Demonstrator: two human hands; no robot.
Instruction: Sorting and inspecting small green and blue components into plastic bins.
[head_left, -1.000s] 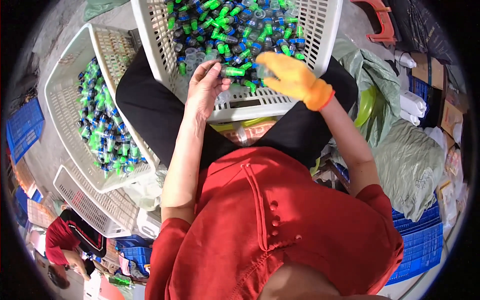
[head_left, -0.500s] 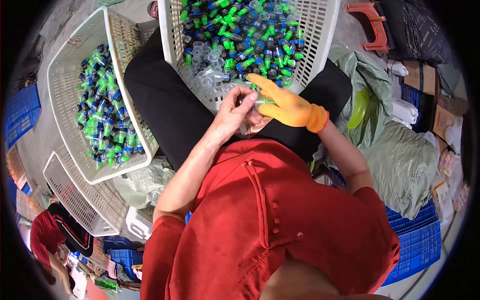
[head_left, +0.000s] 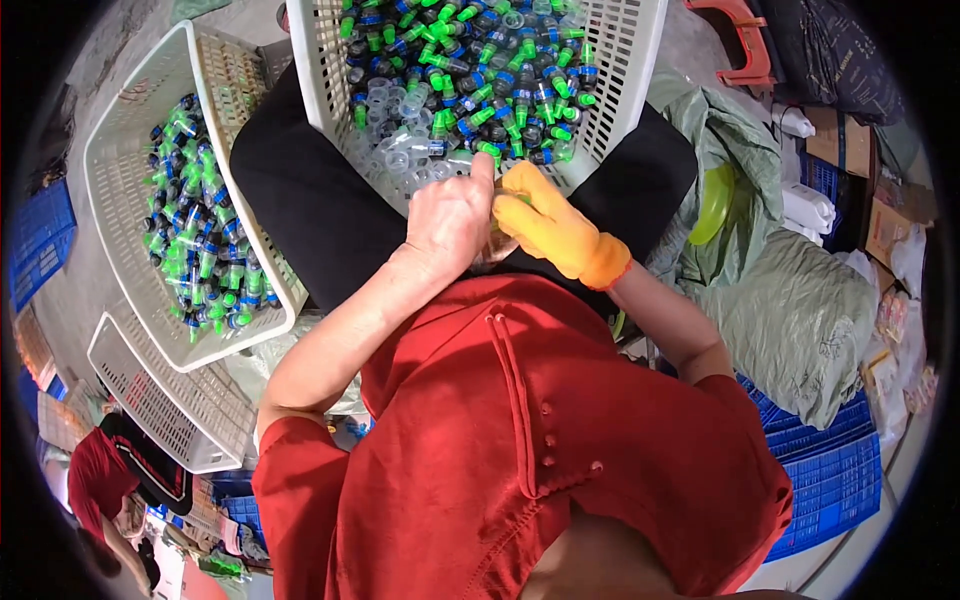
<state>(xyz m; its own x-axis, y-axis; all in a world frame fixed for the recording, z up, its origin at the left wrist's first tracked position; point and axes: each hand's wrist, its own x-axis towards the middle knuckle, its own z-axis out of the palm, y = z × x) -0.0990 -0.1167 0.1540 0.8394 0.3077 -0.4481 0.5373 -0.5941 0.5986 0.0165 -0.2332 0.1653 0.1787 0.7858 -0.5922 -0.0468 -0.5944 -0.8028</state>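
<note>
Bare L hand (head_left: 448,220) is resting knuckles-up w/ fingers curled in and one digit poking up; can't tell if it's gripping anything, the view's blocked tbh. Gloved R hand (head_left: 545,225) is pinching a small greenish piece (head_left: 524,199), mostly hidden btw. That piece is sitting at the near end of the big white crate (head_left: 648,60), and both hands are meeting there.

Inside the crate, green-capped pieces (head_left: 480,85) w/ blue bands are lying in a heap, and clear cups (head_left: 400,158) are bunching up in its near-left part.

L of the crate, a 2nd white crate (head_left: 118,190) is holding more green-and-dark pieces (head_left: 205,240). R of it, a red plastic frame (head_left: 748,55) is lying near the far part, and a grey-green sack (head_left: 790,330) is slumping nearer the wearer. Way back-left of the crate, another person (head_left: 98,475) is wearing a red top.
</note>
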